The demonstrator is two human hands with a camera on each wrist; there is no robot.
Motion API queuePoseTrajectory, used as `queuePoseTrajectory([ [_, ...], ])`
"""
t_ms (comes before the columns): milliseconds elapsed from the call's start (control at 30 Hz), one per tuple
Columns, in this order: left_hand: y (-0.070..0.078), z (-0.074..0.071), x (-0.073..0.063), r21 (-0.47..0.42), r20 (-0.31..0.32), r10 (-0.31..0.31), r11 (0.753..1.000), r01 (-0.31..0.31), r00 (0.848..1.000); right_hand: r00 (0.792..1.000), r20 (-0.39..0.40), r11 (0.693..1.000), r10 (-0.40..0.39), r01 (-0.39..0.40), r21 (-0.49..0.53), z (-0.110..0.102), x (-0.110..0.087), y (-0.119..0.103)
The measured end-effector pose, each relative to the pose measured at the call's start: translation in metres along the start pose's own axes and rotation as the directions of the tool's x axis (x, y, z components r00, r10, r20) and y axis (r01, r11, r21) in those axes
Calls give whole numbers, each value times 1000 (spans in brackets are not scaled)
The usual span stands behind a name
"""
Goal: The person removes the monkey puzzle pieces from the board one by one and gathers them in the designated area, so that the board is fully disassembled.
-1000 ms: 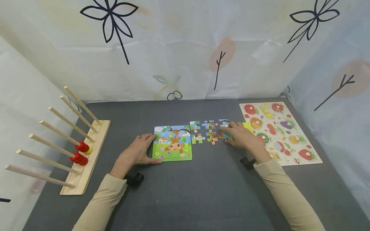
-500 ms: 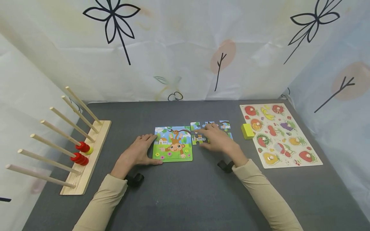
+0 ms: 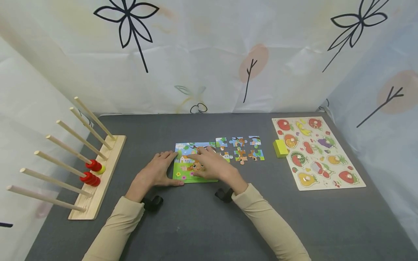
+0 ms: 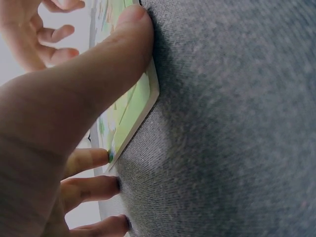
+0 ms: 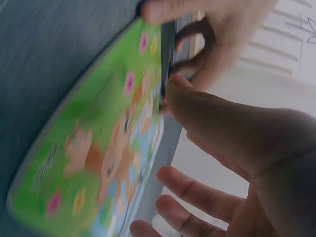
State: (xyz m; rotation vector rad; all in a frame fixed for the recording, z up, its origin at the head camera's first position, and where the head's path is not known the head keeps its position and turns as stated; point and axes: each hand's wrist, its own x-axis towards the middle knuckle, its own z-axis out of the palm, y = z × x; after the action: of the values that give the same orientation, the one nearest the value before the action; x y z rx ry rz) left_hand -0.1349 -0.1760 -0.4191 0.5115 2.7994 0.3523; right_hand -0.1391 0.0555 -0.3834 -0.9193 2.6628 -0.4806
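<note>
A monkey jigsaw puzzle (image 3: pixel 179 168) in a green-edged tray lies flat before me, its picture partly covered by my right hand. My left hand (image 3: pixel 155 172) rests at its left side. In the left wrist view the thumb (image 4: pixel 136 29) lies along the tray's edge and one fingertip touches near a corner. My right hand (image 3: pixel 213 165) is over the picture, fingers spread and nothing between them; the right wrist view shows its thumb and fingers apart above the puzzle (image 5: pixel 84 163). Several loose jigsaw pieces (image 3: pixel 241 156) lie in two rows to the right.
A wooden peg rack (image 3: pixel 107 174) with red and yellow beads on some rods stands at the left. On the right lie a yellow block (image 3: pixel 280 149) and a fruit puzzle board (image 3: pixel 303 145). Patterned cloth walls surround the grey table (image 3: pixel 196 224).
My right hand has swept left from the far loose pieces, across the nearer ones, to over the monkey puzzle. The yellow block is uncovered. My left hand has stayed in place.
</note>
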Motion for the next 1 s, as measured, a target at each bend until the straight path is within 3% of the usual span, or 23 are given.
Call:
queuePoseTrajectory([
  [267, -2, 2, -2, -9, -31, 37, 999, -37, 999, 998, 20, 996, -54, 55, -77, 16, 17, -20],
  [667, -2, 1, -3, -14, -36, 52, 999, -53, 998, 995, 92, 983, -36, 51, -174, 27, 24, -28],
  [1000, -2, 3, -3, -17, -37, 55, 998, -56, 998, 995, 98, 994, 2, 9, -111, 31, 26, -30],
])
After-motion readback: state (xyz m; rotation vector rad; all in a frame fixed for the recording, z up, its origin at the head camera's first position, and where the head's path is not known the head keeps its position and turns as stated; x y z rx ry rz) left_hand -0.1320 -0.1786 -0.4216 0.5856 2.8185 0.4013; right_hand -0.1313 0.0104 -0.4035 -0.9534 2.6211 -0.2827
